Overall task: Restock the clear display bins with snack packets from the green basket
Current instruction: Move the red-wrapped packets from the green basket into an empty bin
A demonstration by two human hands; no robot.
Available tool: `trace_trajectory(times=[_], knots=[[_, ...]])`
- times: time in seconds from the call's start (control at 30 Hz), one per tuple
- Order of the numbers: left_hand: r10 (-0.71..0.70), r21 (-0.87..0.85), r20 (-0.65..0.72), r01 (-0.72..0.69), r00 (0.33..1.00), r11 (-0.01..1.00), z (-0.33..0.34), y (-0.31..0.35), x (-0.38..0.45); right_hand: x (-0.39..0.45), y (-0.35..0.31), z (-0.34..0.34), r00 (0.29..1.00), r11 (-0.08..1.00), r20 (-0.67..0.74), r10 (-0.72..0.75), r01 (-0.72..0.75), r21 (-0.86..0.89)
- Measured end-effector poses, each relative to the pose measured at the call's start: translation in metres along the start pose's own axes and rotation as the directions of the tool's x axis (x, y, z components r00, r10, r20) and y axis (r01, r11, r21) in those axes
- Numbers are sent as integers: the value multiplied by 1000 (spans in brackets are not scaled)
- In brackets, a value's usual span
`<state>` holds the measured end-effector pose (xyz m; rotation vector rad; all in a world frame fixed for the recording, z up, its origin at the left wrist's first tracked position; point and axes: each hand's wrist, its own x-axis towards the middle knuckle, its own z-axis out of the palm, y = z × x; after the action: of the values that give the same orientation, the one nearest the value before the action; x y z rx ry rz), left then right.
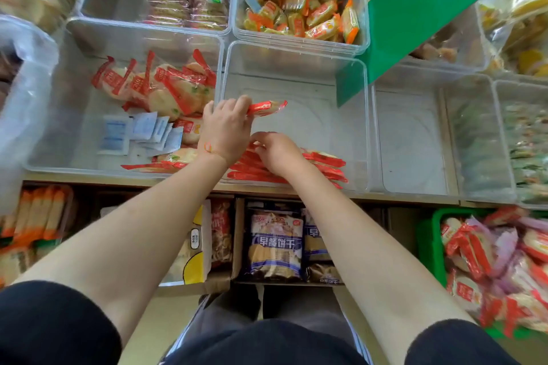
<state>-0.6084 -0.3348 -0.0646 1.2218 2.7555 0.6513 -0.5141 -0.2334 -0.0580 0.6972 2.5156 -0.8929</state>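
the left hand point(226, 130) has its fingers point(241, 104) curled round one end of a red-and-white snack packet point(267, 107), held over the bare floor of the middle clear display bin point(296, 68). just beside it, nearer the body, the right hand point(277, 151) curls its fingers point(259, 139) down onto a row of red snack packets point(323, 164) lined along that bin's near wall; whether they pinch one cannot be told. left of the left hand, a neighbouring bin point(59, 127) holds red rice-cracker packets point(166, 86) and small white sachets point(139, 133). beyond the fingers, a bin of orange packets point(305, 13). far right of the right hand and lower, the green basket point(427, 234) holds more red packets.
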Motion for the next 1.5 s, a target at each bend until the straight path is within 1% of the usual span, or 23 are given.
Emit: trace_trajectory(times=[0.07,0.13,0.17,0.23,0.27,0.3,0.37,0.4,0.43,0.47,0.5,0.57,0.63,0.67,0.73,0.8,0.83,0.87,0.93,1.03,1.13,1.23,1.5], knots=[[-1,0,-6,1,1000,1000,2,-2,1,1,-1,-5,997,999,60,43,-44,13],[4,0,-16,-4,1000,1000,4,-3,0,-1,3,-16,995,993,-8,104,-104,54],[9,-5,-18,-9,1000,1000,4,-3,0,-2,6,-21,984,990,-122,130,-122,69],[18,-8,-16,-18,1000,1000,4,-3,0,-5,12,-30,900,991,-415,133,-109,81],[20,-6,-13,-20,1000,1000,3,-2,0,-6,12,-34,857,995,-508,92,-62,77],[22,0,-11,-22,1000,1000,3,-2,-1,-5,12,-35,846,999,-533,19,11,53],[30,13,-5,-30,1000,999,1,-1,-2,3,7,-37,883,988,-451,-132,155,16],[28,5,1,-28,1000,1000,0,0,-2,5,3,-38,900,981,-401,-169,194,21],[20,-20,5,-19,1000,1000,-1,0,-2,9,2,-37,913,980,-379,-151,190,66],[3,-58,6,-3,1000,998,-2,0,-2,12,2,-38,923,972,-378,-76,153,177],[-23,-101,13,24,1000,995,-4,0,-2,13,4,-39,924,932,-379,46,97,349],[-93,-159,46,99,995,982,-7,0,-2,11,14,-43,898,747,-313,309,-25,665],[-137,-168,90,151,986,974,-9,-1,-2,8,26,-43,871,557,-188,453,-112,823],[-139,-155,111,155,984,976,-9,0,-2,5,29,-44,870,529,-160,467,-129,839],[-133,-138,126,150,983,979,-9,0,-1,7,34,-39,876,578,-174,449,-136,805],[-140,-147,121,157,983,977,-8,0,-1,13,34,-32,894,728,-238,379,-129,673],[-144,-148,119,161,982,976,-8,0,-1,16,32,-29,910,818,-262,322,-129,560],[-146,-141,118,162,982,977,-8,0,-1,20,30,-25,930,891,-255,264,-135,434],[-143,-123,123,158,982,980,-7,0,-1,25,23,-16,975,963,-132,178,-144,229],[-128,-113,116,141,985,983,-6,0,-1,33,11,-6,989,990,84,120,-125,59],[-122,-77,117,132,986,988,-4,0,-1,43,4,2,985,999,172,-1,9,-49],[-122,-60,123,130,985,990,-4,0,-1,44,-1,2,976,994,214,-41,61,-86],[-128,-61,123,136,984,989,-5,1,-1,51,-1,8,961,990,273,-28,66,-129]])
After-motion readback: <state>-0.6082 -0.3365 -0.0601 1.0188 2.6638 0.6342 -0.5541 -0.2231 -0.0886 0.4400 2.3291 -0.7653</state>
